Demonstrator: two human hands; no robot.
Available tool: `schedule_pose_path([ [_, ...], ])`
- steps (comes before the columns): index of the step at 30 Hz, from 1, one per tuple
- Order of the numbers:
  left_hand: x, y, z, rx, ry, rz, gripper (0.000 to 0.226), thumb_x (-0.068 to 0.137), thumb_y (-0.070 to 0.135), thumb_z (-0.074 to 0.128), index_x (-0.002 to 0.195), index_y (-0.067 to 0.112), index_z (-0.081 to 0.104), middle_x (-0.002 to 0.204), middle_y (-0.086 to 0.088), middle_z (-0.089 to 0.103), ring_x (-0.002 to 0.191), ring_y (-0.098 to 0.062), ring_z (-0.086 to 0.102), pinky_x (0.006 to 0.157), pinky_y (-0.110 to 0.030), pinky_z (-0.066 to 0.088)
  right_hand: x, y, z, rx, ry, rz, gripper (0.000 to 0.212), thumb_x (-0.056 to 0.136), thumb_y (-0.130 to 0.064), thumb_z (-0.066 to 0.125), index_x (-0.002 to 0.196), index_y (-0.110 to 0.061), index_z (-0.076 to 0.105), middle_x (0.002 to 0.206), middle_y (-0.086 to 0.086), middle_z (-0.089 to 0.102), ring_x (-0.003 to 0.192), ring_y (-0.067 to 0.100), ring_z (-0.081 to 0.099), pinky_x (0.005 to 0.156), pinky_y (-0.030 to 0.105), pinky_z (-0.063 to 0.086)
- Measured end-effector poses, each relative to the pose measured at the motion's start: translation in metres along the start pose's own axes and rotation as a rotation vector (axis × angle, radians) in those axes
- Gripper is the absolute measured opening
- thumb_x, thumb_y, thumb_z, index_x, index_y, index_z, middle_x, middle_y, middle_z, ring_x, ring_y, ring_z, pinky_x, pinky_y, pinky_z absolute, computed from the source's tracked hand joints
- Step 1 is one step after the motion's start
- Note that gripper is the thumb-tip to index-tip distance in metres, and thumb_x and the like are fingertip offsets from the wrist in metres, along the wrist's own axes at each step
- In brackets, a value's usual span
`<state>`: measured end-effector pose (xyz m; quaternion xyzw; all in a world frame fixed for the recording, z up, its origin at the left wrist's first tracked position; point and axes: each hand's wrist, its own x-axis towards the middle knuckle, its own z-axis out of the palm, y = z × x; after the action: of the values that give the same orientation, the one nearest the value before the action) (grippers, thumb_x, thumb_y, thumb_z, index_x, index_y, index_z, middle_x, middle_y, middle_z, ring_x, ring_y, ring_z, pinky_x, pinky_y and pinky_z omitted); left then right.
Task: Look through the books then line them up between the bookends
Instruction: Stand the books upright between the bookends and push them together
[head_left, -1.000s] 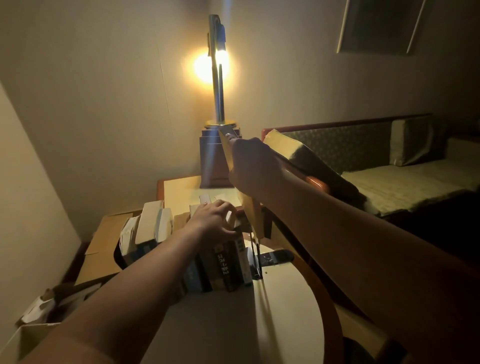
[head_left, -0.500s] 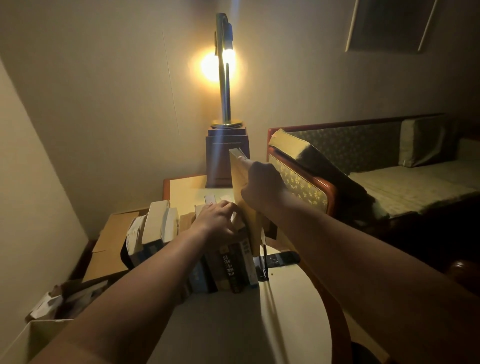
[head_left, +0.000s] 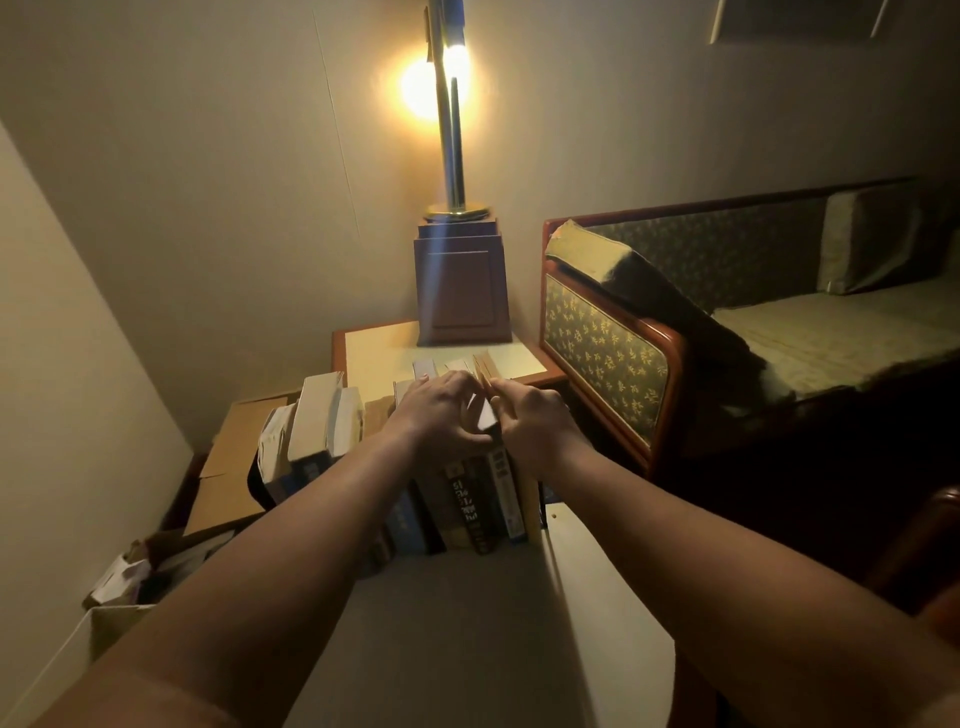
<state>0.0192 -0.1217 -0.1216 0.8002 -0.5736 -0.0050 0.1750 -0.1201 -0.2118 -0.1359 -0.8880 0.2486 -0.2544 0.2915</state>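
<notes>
hands: left hand lies over the tops of the row of books, fingers bent, grip cannot be told; right hand pinches the top of the tan book at the row's right end | row: upright on the counter | left of row: leaning books | behind row: lit lamp | right of row: sofa

Row of books, spines outward
Upright at the table's 12 o'clock edge; pale leaning books at 9 o'clock, tan book at the 3 o'clock end.
</notes>
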Motion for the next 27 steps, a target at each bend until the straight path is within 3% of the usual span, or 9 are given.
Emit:
schedule_pose_path([
  [6,-0.004,-0.002,0.006,0.012,0.111,0.071,0.056,0.075,0.049,0.075,0.119,0.021,0.056,0.126,-0.001,0.058,0.109,-0.019,0.054,0.095,-0.037,0.047,-0.006,0.010,0.014,0.122,0.042,0.033,0.041,0.106,-0.036,0.044,0.143,-0.018,0.049,0.129,0.010,0.065,0.117,0.026,0.063,0.089,0.041,0.058],
  [10,-0.013,-0.005,0.012,0.026,0.214,0.177,0.043,0.076,0.038,0.078,0.108,0.013,0.063,0.119,-0.006,0.064,0.105,-0.023,0.062,0.087,-0.028,0.051,-0.019,0.023,0.025,0.275,0.137,0.074,0.045,0.106,-0.040,0.043,0.143,-0.015,0.046,0.121,0.006,0.069,0.109,0.019,0.067,0.074,0.018,0.054],
  [13,-0.026,-0.003,0.019,0.040,0.314,0.224,0.035,0.080,0.038,0.070,0.103,0.013,0.066,0.120,-0.008,0.066,0.111,-0.025,0.063,0.093,-0.033,0.051,-0.040,0.033,0.041,0.288,0.299,0.053,0.040,0.105,-0.032,0.045,0.138,-0.011,0.050,0.117,0.007,0.070,0.107,0.017,0.067,0.073,0.007,0.049],
  [15,-0.035,-0.002,0.025,0.057,0.359,0.229,0.037,0.083,0.039,0.066,0.108,0.013,0.066,0.124,-0.011,0.065,0.115,-0.028,0.061,0.096,-0.041,0.051,-0.057,0.040,0.055,0.312,0.356,0.037,0.037,0.105,-0.030,0.048,0.137,-0.014,0.050,0.119,0.004,0.068,0.111,0.016,0.065,0.081,0.014,0.055],
  [17,-0.045,-0.004,0.030,0.096,0.374,0.217,0.038,0.086,0.036,0.066,0.117,0.013,0.064,0.133,-0.011,0.059,0.123,-0.030,0.056,0.101,-0.049,0.048,-0.074,0.048,0.071,0.369,0.358,0.040,0.039,0.104,-0.034,0.052,0.140,-0.020,0.045,0.124,0.000,0.063,0.115,0.014,0.062,0.086,0.030,0.060],
  [19,-0.059,-0.008,0.037,0.153,0.368,0.225,0.045,0.089,0.037,0.060,0.128,0.014,0.057,0.144,-0.012,0.049,0.135,-0.032,0.044,0.109,-0.051,0.040,-0.088,0.056,0.085,0.412,0.322,0.069,0.050,0.102,-0.048,0.050,0.146,-0.029,0.035,0.134,-0.002,0.056,0.121,0.014,0.058,0.087,0.037,0.060],
  [22,-0.083,-0.014,0.054,0.249,0.376,0.332,0.053,0.092,0.032,0.055,0.140,0.013,0.044,0.154,-0.016,0.034,0.146,-0.034,0.025,0.115,-0.054,0.030,-0.102,0.063,0.104,0.414,0.249,0.155,0.079,0.094,-0.072,0.041,0.157,-0.038,0.010,0.159,-0.005,0.032,0.142,0.019,0.040,0.104,0.046,0.050],
  [24,-0.099,-0.016,0.067,0.296,0.395,0.382,0.061,0.091,0.022,0.062,0.146,0.011,0.038,0.158,-0.018,0.026,0.148,-0.036,0.018,0.116,-0.057,0.027,-0.109,0.064,0.116,0.394,0.266,0.170,0.089,0.091,-0.074,0.046,0.159,-0.036,0.004,0.164,-0.006,0.023,0.147,0.017,0.031,0.110,0.050,0.045],
  [27,-0.115,-0.022,0.084,0.430,0.367,0.441,0.068,0.087,0.017,0.064,0.148,0.007,0.038,0.160,-0.016,0.022,0.149,-0.034,0.018,0.113,-0.057,0.031,-0.112,0.069,0.132,0.370,0.304,0.130,0.093,0.090,-0.061,0.062,0.159,-0.021,0.014,0.161,0.001,0.029,0.147,0.017,0.032,0.114,0.047,0.039],
])
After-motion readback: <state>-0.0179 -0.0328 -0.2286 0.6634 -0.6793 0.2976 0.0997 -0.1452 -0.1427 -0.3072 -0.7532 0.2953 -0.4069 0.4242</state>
